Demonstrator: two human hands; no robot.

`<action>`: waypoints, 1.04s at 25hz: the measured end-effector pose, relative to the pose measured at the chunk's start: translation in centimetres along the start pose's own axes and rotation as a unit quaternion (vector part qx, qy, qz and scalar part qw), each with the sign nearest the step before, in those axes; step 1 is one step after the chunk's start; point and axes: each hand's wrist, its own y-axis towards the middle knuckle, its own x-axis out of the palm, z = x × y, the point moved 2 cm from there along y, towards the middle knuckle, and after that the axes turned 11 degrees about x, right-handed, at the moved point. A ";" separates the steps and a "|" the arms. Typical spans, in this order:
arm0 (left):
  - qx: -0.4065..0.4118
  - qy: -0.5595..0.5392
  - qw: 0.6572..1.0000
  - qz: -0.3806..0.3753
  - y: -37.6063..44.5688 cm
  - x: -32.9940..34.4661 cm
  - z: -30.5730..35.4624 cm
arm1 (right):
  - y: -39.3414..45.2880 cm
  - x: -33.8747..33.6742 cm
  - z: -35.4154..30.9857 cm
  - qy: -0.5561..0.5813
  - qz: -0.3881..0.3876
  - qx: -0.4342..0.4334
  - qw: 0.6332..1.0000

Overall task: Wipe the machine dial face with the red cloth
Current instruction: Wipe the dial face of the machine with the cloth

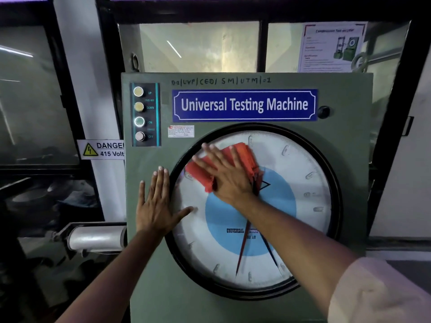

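Grey-green steel forms the cabinet (345, 159) of a Universal Testing Machine, set before dark-framed windows (200, 47) with a paper notice (332, 46) taped to the glass. A blue nameplate (243, 104) and a strip of four push-buttons (140, 114) sit above the round dial (303, 206), white with a blue centre inside a black rim. A person's right hand (229, 177), fingers spread flat, presses the folded red cloth (203, 172) against the dial's upper left. Left hand (156, 206), also flat and holding nothing, braces on the cabinet beside the rim, thumb reaching onto the glass. Most of the dial's right and lower face lies uncovered. A danger sign (102, 149) hangs left of the cabinet.
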 end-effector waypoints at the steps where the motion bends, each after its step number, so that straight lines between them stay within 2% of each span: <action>1: -0.003 -0.001 1.000 0.001 0.1 -0.3 0.1 | 0.1 -0.3 0.1 0.031 0.010 0.078 0.996; 2: -0.001 -0.001 1.000 -0.001 0.3 -0.4 0.3 | 0.1 -0.6 -0.4 0.042 0.010 0.119 0.992; 3: 0.003 0.000 1.000 0.000 0.5 -0.4 0.4 | -0.3 -0.3 -1.3 0.037 0.004 0.111 0.993; 6: 0.006 -0.006 1.000 -0.003 0.2 -0.2 0.0 | -1.2 0.8 -3.7 -0.044 -0.027 -0.091 0.994; 7: 0.004 -0.008 1.000 -0.005 0.0 -0.2 -0.1 | -0.7 0.5 -2.8 -0.049 -0.027 -0.119 0.991; 8: 0.002 -0.010 1.000 -0.002 0.1 -0.2 0.0 | 0.1 0.1 -1.5 -0.046 -0.020 -0.105 0.993; 11: 0.006 -0.006 1.000 0.004 0.4 -0.4 0.1 | 0.6 -0.4 0.2 0.035 0.016 0.097 0.995; 12: 0.007 -0.006 1.000 0.001 0.4 -0.4 0.0 | 0.2 -0.3 -0.7 0.049 0.011 0.123 0.991; 13: 0.008 -0.009 1.000 0.003 0.5 -0.4 0.0 | -0.5 0.1 -2.0 0.044 -0.001 0.101 0.994; 15: 0.015 -0.007 1.000 0.012 0.5 -0.3 -0.1 | -1.6 0.8 -3.7 0.001 -0.028 -0.022 0.999; 17: 0.023 -0.005 1.000 0.020 0.9 -0.2 -0.1 | -1.0 0.4 -1.5 -0.017 -0.030 -0.075 0.997; 21: 0.032 -0.012 0.999 0.034 2.0 0.0 0.5 | -0.1 -0.4 5.4 0.021 0.036 0.071 0.997; 23: 0.047 -0.017 0.998 0.042 3.0 0.1 1.9 | -0.7 -0.1 8.0 0.027 0.053 0.108 0.992; 26: 0.076 -0.030 0.996 0.048 5.4 0.9 5.3 | -2.9 1.2 11.6 0.060 0.073 0.224 0.970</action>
